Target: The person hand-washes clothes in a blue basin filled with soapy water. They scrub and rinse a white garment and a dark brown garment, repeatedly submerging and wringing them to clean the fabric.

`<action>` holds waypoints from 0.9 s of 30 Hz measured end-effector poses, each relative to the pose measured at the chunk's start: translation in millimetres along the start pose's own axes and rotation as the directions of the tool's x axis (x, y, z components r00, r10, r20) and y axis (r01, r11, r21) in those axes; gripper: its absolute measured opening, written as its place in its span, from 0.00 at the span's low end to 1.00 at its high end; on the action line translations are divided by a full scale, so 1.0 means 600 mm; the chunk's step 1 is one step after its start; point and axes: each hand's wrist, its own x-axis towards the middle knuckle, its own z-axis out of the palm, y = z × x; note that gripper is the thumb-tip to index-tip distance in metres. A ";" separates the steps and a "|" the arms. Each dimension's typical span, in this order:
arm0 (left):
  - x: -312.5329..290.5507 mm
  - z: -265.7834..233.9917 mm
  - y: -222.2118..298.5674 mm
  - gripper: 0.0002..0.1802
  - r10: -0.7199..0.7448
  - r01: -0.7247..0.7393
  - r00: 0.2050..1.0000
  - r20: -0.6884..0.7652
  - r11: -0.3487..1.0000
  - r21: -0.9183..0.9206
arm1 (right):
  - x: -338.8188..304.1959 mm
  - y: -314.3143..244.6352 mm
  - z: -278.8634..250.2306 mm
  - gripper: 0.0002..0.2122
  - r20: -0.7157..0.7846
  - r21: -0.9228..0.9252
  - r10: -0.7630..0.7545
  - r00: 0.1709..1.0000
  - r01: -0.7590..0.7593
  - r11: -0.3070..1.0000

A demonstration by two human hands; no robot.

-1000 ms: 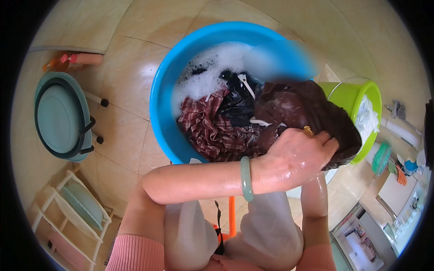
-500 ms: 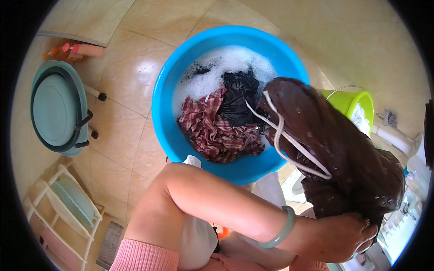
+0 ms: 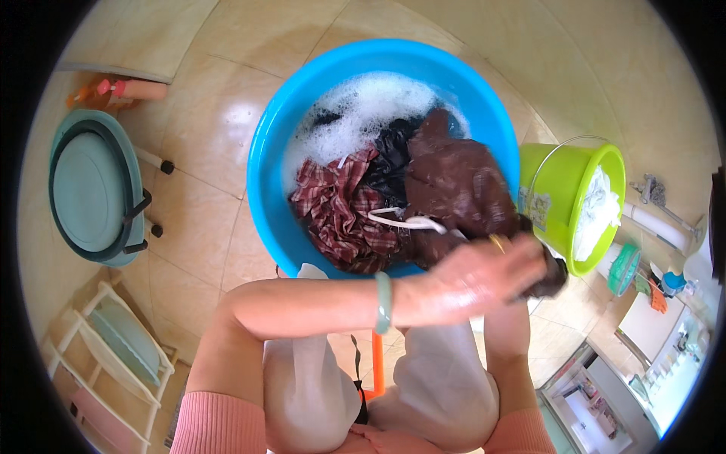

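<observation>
A big blue basin (image 3: 272,151) holds soapy water with foam (image 3: 355,106), a red plaid garment (image 3: 340,212) and a black one (image 3: 389,163). A wet dark brown garment (image 3: 454,178) with a white drawstring (image 3: 404,221) lies over the basin's near right side. My left hand (image 3: 473,278), with a green bangle (image 3: 383,303) on its wrist, reaches across my body and grips the brown garment's near end at the rim. My right forearm (image 3: 508,337) rises under that hand. My right hand itself is hidden beneath the left hand and the cloth.
A lime green bucket (image 3: 563,189) with white cloth in it stands right of the basin. A teal folding stool (image 3: 91,189) and a pink bottle (image 3: 132,89) sit at the left. A white rack (image 3: 102,356) stands lower left. My knees are under my arms.
Half a second ago the brown garment hung lifted at my lower right. It now lies back over the basin, and my hands have moved up to the rim.
</observation>
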 end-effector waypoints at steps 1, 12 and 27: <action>-0.007 -0.005 -0.030 0.26 -0.135 0.145 0.988 -0.079 0.980 0.137 | 0.018 0.012 0.011 0.10 0.023 0.017 0.005 1.000 -0.006 1.000; 0.007 -0.009 -0.022 0.23 -0.571 0.634 0.751 0.332 0.763 -0.123 | -0.026 0.038 0.013 0.12 0.031 -0.055 0.074 0.997 -0.072 0.996; -0.015 -0.016 -0.090 0.21 -0.715 0.757 0.653 0.249 0.625 -0.192 | -0.008 0.092 0.031 0.16 0.072 -0.045 0.046 0.996 -0.043 0.998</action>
